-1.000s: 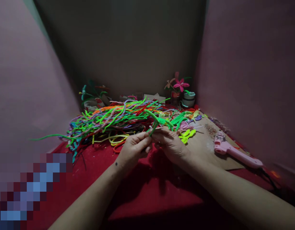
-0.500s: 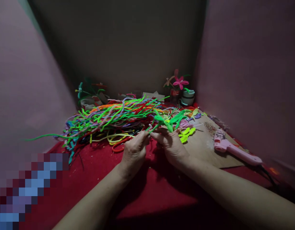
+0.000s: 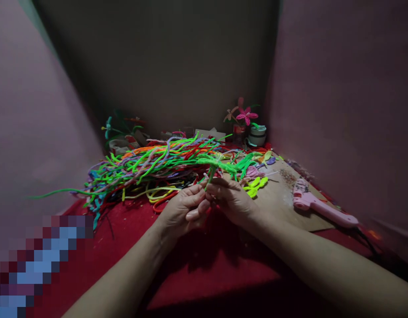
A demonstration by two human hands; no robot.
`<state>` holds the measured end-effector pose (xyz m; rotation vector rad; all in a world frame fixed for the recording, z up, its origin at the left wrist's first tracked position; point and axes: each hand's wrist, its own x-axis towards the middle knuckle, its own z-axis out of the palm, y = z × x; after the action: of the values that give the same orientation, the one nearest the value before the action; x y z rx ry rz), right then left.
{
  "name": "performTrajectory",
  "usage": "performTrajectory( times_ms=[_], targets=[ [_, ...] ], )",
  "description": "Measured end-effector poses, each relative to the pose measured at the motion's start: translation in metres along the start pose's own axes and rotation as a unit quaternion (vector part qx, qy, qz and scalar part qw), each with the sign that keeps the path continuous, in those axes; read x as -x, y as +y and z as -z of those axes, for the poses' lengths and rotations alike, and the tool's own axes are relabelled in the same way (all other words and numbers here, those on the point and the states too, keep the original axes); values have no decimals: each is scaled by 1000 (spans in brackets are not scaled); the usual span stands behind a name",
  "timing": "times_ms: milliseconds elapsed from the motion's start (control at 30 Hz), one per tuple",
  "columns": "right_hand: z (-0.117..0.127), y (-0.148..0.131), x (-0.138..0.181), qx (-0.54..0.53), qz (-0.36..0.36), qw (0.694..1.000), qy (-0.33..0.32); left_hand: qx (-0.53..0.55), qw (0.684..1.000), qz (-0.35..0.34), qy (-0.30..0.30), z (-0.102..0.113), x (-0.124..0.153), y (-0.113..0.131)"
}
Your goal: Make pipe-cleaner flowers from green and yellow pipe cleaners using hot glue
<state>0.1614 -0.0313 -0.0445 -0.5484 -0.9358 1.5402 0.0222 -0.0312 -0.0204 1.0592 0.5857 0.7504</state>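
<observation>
A green pipe-cleaner flower (image 3: 213, 170) stands upright between my two hands, its petals spread at the top and pale strands at its centre. My left hand (image 3: 184, 205) is closed, thumb and fingers pinching the low end of the stem. Close against it, my right hand (image 3: 232, 196) also pinches the stem, fingers curled. The very bottom of the stem is hidden by my fingers. Just behind lies a big heap of pipe cleaners (image 3: 150, 161) in green, orange, purple and red. Yellow pipe-cleaner leaves (image 3: 256, 187) lie right of my right hand.
A pink glue gun (image 3: 323, 211) rests on a brown board (image 3: 283, 212) at the right, its cord trailing off. Pink flowers (image 3: 247, 115) and a pale lidded container (image 3: 257, 135) stand at the back. Red cloth (image 3: 124, 260) covers the table; walls close in on both sides.
The green flower has turned from leaning right to upright, its petals now facing up. My left hand has rolled so its fingers show. The view has shifted slightly.
</observation>
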Motion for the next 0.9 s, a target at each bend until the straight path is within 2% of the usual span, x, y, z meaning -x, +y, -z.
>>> performTrajectory(
  times_ms=[67, 133, 233, 267, 300, 333, 367, 500, 600, 767, 900],
  targets=[
    [-1, 0, 1, 5, 10, 1000, 18, -71, 997, -24, 29, -1, 0, -2],
    [-3, 2, 1, 16, 35, 999, 32, -215, 966, -96, 103, -3, 0, -6],
    [-7, 1, 3, 31, 68, 997, 28, -433, 849, -225, 203, -4, 0, -14],
    [-9, 0, 3, 45, 84, 995, 30, -471, 819, -248, 216, -3, 1, -15],
    [-10, -2, 4, 66, 96, 993, 34, -488, 804, -256, 223, -3, 1, -16],
    [-11, -4, 5, 90, 102, 990, 36, -487, 806, -252, 223, -3, 1, -17],
    [-11, -6, 6, 109, 101, 988, 33, -470, 821, -238, 218, -4, 1, -16],
    [-7, -8, 6, 125, 85, 988, -15, -326, 916, -155, 175, -7, 2, -7],
    [-1, -7, 3, 144, 86, 985, -33, -222, 959, -113, 133, -8, 1, -3],
    [2, -7, 0, 109, 63, 991, -45, -49, 996, -45, 55, -1, 2, 0],
    [1, -7, 0, 50, 15, 997, -57, -16, 1000, 2, -21, 1, 5, 3]
  ],
)
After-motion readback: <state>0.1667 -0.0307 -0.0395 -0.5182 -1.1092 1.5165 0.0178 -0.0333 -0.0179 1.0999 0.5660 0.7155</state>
